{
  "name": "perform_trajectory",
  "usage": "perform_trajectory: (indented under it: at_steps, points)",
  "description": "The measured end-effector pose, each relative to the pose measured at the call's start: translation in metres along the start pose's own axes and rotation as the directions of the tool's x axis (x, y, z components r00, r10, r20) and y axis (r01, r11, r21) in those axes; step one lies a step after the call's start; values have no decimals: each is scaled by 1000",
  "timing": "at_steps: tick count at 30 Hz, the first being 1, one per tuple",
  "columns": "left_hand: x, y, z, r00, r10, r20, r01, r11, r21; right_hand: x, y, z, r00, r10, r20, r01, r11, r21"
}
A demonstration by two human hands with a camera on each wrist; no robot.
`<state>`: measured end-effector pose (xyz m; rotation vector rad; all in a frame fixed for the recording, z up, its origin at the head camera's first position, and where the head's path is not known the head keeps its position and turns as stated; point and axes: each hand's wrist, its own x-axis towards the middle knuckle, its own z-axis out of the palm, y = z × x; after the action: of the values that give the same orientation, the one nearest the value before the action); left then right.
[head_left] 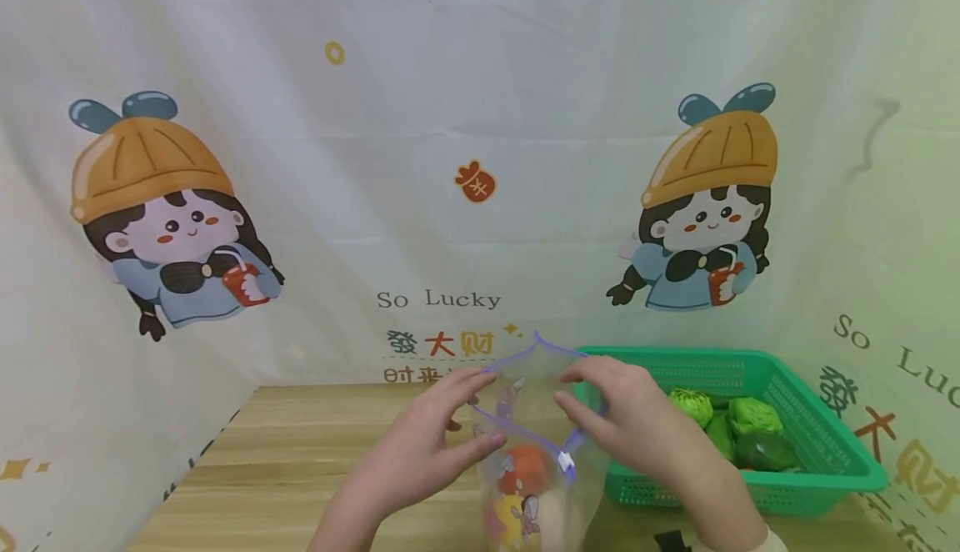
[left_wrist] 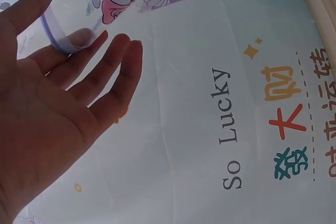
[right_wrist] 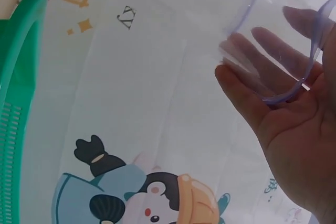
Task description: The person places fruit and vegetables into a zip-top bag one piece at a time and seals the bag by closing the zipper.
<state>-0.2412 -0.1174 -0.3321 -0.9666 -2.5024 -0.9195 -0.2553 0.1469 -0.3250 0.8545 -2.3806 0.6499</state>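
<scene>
A clear zip bag (head_left: 551, 485) with a purple rim and a white slider stands upright on the table, its mouth spread wide. Cartoon prints cover its side. Inside lie a round orange-red item (head_left: 523, 469) and something yellow (head_left: 512, 519); their kinds are hard to tell through the film. My left hand (head_left: 435, 431) is at the bag's left rim, fingers loosely extended around the edge (left_wrist: 50, 30) without a visible pinch. On the right side, my right hand (head_left: 637, 414) has its fingers spread, with the purple rim (right_wrist: 286, 97) lying across the fingers and palm.
Right of the bag stands a green plastic basket (head_left: 825, 485) holding several green vegetables (head_left: 756, 417) and a dark green one (head_left: 765, 450). A small black object (head_left: 670, 541) lies near the front edge. A printed cloth (head_left: 420, 202) hangs behind the wooden table (head_left: 300, 444).
</scene>
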Motion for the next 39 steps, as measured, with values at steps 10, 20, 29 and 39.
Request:
perform_trajectory:
  at_steps: [10,20,29,39]
  points:
    - [0,-4,2,1000,-19,6,18,995,95,1,9,3,998,-37,-55,37,999,1]
    - [1,-4,2,999,-13,46,9,996,89,-5,9,-6,985,-125,-120,122,992,-27]
    - [0,-6,-3,998,-58,31,54,993,103,-10,13,-15,990,-79,-119,77,997,-19]
    - [0,-9,-7,999,-49,-16,50,998,40,-9,16,-20,991,-68,-112,65,997,-30]
